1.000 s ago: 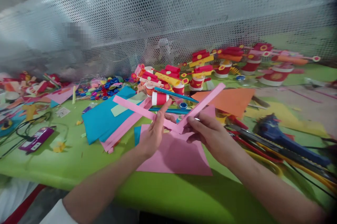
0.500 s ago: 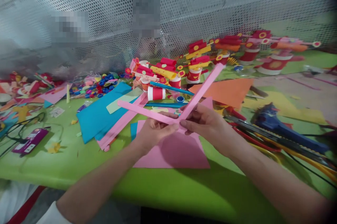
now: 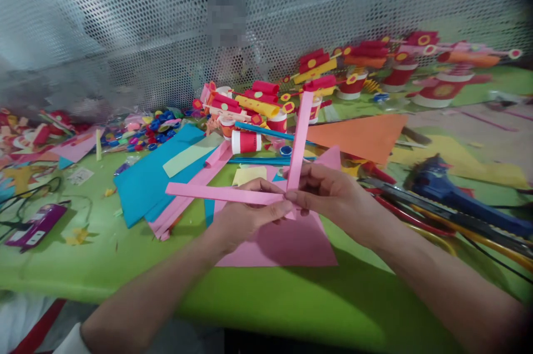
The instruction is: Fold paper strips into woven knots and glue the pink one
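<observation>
While the left hand (image 3: 245, 218) is pinching the level pink strip (image 3: 225, 193) near its right end, the right hand (image 3: 322, 187) is holding the upright pink strip (image 3: 300, 137) close to its foot. Both grips: thumb in front, fingers curling behind, only paper between. Strips are meeting at the fingertips in a rough L; can't tell if they're two pieces or one folded. They're hovering above the pink sheet (image 3: 283, 248), which is lying near the front edge of the green surface (image 3: 145, 287). Behind the hands, a red-and-white cup (image 3: 245, 142) is lying on its side. Blue sheets (image 3: 154, 168) are spreading out to the left, with a pale green strip (image 3: 194, 154) resting on top. On the right, an orange sheet (image 3: 358, 129) is lying behind a blue glue gun (image 3: 470, 198). Purple power strip (image 3: 36, 226) is sitting far left, cable attached.
</observation>
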Tool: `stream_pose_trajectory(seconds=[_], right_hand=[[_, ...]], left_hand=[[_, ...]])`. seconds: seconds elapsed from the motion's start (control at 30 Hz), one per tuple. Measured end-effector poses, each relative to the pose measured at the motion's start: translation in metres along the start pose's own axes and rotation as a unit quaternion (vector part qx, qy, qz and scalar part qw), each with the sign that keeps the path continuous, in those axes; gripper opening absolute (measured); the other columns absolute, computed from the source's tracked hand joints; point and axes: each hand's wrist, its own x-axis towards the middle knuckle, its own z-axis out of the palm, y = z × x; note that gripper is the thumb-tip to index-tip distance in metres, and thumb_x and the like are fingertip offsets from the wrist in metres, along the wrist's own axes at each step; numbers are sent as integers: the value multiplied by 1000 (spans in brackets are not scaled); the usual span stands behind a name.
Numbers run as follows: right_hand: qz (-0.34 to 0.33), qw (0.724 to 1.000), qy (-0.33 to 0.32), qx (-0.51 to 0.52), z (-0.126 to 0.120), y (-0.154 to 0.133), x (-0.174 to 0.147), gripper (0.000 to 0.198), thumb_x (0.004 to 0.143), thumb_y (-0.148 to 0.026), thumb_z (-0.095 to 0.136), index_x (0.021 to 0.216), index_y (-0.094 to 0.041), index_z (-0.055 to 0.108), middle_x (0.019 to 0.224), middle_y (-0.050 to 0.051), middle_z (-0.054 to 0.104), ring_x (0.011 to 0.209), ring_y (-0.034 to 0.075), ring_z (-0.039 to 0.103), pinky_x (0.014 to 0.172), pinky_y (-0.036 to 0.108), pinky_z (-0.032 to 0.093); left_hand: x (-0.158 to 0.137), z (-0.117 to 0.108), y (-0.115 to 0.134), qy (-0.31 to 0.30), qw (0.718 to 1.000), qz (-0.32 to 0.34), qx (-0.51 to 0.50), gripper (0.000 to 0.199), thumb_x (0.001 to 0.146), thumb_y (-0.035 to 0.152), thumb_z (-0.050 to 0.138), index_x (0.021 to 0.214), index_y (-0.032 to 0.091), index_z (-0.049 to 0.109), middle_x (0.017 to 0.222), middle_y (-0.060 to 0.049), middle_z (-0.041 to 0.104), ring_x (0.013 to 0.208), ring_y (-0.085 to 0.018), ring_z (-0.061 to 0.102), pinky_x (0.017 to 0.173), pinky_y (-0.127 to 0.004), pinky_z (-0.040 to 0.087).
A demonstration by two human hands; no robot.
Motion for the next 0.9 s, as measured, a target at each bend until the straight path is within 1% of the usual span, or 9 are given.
stream_pose_trajectory(seconds=[0.07, 0.2, 0.27, 0.37, 0.47, 0.6, 0.7, 0.8, 0.9], right_hand=[[6, 1000, -4, -1, 0, 0, 0, 30, 76, -43, 82, 90, -19, 68, 77, 3, 71, 66, 16, 65, 61, 31, 55], [-7, 1000, -6, -10, -1, -2, 0, 30, 80, -47, 78, 76, -20, 67, 65, 0, 66, 58, 13, 60, 57, 28, 52], [-10, 1000, -6, -7, -1, -3, 0, 31, 81, -49, 77, 73, -20, 67, 65, 0, 66, 58, 13, 59, 56, 27, 51], [-6, 1000, -6, -10, 0, -2, 0, 30, 80, -49, 77, 75, -20, 70, 66, 1, 68, 59, 13, 60, 56, 27, 51], [-11, 1000, -4, -18, 0, 0, -1, 28, 82, -47, 77, 76, -20, 70, 65, 1, 66, 59, 13, 60, 56, 26, 51], [-23, 999, 17, -23, -2, 4, 0, 27, 82, -45, 77, 77, -20, 70, 67, 0, 65, 60, 13, 60, 56, 26, 51], [-19, 999, 26, -2, -3, 3, 0, 26, 81, -45, 78, 79, -20, 71, 69, 0, 67, 61, 13, 62, 57, 26, 52], [-2, 999, 10, 31, -2, 1, 0, 24, 81, -43, 79, 81, -20, 73, 71, 0, 69, 63, 13, 63, 57, 26, 52], [10, 999, -10, 42, -2, 1, 1, 23, 79, -43, 80, 81, -20, 75, 72, 1, 71, 65, 13, 64, 58, 25, 53]], left_hand=[[1, -1, -2, 3, 1000, -14, 10, 25, 81, 34, 79, 91, 15, 66, 81, -7, 74, 72, -14, 67, 72, -28, 54], [1, -3, -5, 19, 999, -27, -6, 24, 81, 33, 79, 86, 14, 65, 79, -7, 73, 72, -14, 68, 71, -27, 56], [1, -1, -4, 26, 999, -26, 2, 22, 82, 32, 78, 85, 14, 65, 78, -7, 73, 72, -14, 68, 70, -27, 56], [0, 1, -2, 29, 999, -28, 15, 19, 82, 30, 78, 84, 15, 66, 79, -6, 73, 73, -14, 69, 71, -27, 57], [-2, 3, -1, 36, 999, -36, 16, 18, 81, 28, 79, 84, 15, 67, 76, -5, 74, 70, -14, 69, 69, -26, 57], [-2, 2, -6, 41, 998, -37, 19, 20, 79, 31, 80, 84, 16, 67, 78, -6, 75, 70, -15, 70, 68, -27, 57], [-2, 0, -9, 54, 998, -33, 24, 22, 79, 33, 80, 84, 17, 66, 81, -6, 75, 71, -16, 70, 70, -29, 58], [-2, 0, -8, 61, 997, -33, 14, 22, 80, 33, 79, 84, 16, 65, 81, -7, 75, 74, -17, 71, 73, -31, 58], [-3, 0, -5, 72, 997, -31, 1, 22, 80, 32, 80, 84, 16, 65, 77, -6, 74, 76, -18, 71, 76, -33, 57]])
